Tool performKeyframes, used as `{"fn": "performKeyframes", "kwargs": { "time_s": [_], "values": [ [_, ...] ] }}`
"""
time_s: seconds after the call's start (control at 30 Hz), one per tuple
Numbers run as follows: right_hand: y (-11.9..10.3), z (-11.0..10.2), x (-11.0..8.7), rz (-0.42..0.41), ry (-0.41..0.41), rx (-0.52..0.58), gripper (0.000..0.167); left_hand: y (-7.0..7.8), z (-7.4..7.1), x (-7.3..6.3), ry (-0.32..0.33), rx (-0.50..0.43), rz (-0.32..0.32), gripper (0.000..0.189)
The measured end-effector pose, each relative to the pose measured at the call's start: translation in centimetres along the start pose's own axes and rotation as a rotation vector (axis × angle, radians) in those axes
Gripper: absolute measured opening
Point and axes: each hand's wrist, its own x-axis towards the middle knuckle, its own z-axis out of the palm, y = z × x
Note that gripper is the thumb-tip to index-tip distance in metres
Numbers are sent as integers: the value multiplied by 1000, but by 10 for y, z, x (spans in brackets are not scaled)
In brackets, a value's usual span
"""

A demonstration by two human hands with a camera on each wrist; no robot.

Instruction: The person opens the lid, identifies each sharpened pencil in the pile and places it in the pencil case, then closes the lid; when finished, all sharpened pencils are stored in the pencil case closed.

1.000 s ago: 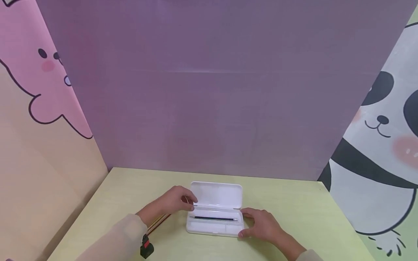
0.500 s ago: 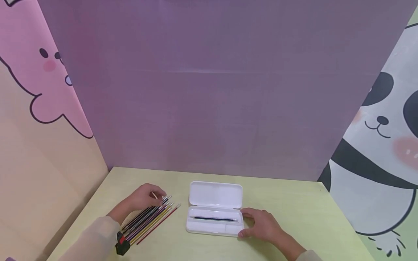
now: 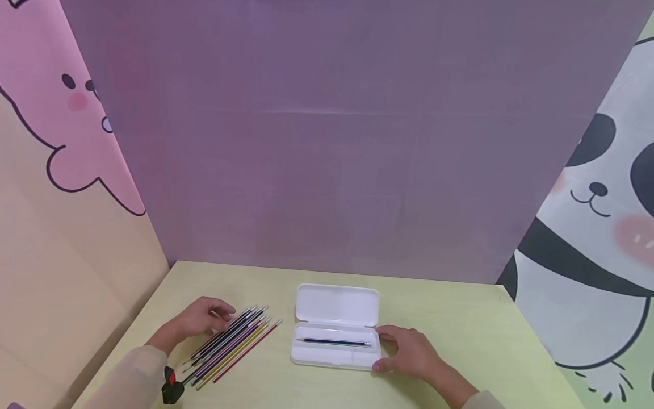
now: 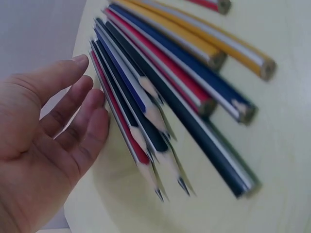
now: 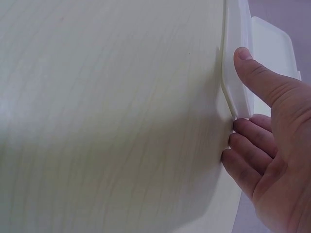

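Note:
My left hand (image 3: 201, 317) is beside a heap of pencils (image 3: 232, 343) lying slantwise on the left of the table. In the left wrist view, the fingers are loosely bent with nothing in them, close to a striped red pencil (image 4: 116, 104). Some of these pencils are sharpened, and others show blunt ends. A white pencil case (image 3: 317, 359) lies with its lid (image 3: 337, 304) raised, and a single dark pencil (image 3: 334, 342) rests in its rear compartment. My right hand (image 3: 411, 353) holds the case's right end, thumb at the front corner (image 5: 236, 73) and fingertips round the end.
The pale yellow table (image 3: 449, 307) meets a purple panel (image 3: 332, 199) at the back. Side walls with a pink cartoon figure (image 3: 71, 125) and a panda (image 3: 592, 227) flank it. A black device (image 3: 172, 391) sits at my left wrist.
My left hand has moved left, from the pencil case's left end across the pencil heap to its far left side. The pencils are now mostly uncovered. My right hand and the case stay in place.

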Motion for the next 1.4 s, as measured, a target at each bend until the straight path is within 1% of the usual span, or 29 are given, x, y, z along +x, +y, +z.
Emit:
{"fn": "performKeyframes", "kwargs": {
  "time_s": [0.2, 0.33, 0.63, 0.8, 0.9, 1.03, 1.13, 1.23, 1.4],
  "values": [
    [3, 1, 2, -12, 7, 3, 81, -2, -4, -1, -25, -10, 3, 39],
    [3, 1, 1, -22, 9, 3, 80, -3, -4, -2, -22, -9, 1, 38],
    [1, 1, -1, -1, 4, 3, 81, -7, -3, -1, -25, 8, 29, 34],
    [0, 0, -1, 5, -2, -6, 81, -4, 0, -1, 19, 25, 5, 30],
    [2, 0, 0, -18, -6, -1, 81, -2, 3, 0, 42, 70, 22, 29],
    [4, 0, 1, -56, -2, -3, 81, 1, 8, 2, 75, 157, 62, 27],
    [5, 1, 1, -65, 2, -11, 81, 4, 12, 4, 115, 215, 45, 25],
    [6, 1, 2, -58, -2, -13, 82, 7, 16, 6, 158, 266, 6, 22],
    [6, 2, 3, -39, -9, -1, 82, 9, 19, 8, 201, 331, -49, 17]
  ]
}}
